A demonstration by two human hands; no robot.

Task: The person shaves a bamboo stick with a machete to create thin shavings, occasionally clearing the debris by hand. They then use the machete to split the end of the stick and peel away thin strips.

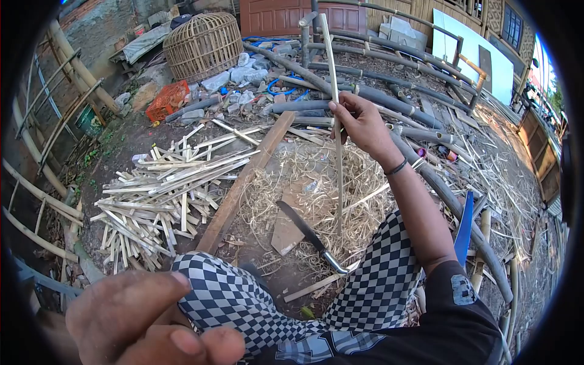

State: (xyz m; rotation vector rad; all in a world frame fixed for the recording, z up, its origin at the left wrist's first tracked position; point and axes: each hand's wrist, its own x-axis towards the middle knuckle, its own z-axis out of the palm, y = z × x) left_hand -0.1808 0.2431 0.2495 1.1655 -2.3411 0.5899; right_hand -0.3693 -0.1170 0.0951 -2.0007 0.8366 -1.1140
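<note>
My right hand (360,125) pinches a long, thin bamboo strip (338,170) near its middle, holding it almost upright before me. The strip's lower end hangs over a heap of curly shavings (365,207). Close to the camera at the lower left, my left hand (155,319) is raised with fingers partly bent and apart, and nothing shows in it. Between my knees a machete (304,228) with a dark curved blade lies across a flat board piece (286,236). A large pile of split bamboo sticks (176,182) lies on the ground to the left.
A long wooden plank (249,179) slants between the stick pile and the shavings. Behind stand a woven bamboo cage (204,48) and an orange crate (168,100) near rubble. Bamboo poles (389,109) cross the back and right. A blue object (465,228) stands beside my right arm.
</note>
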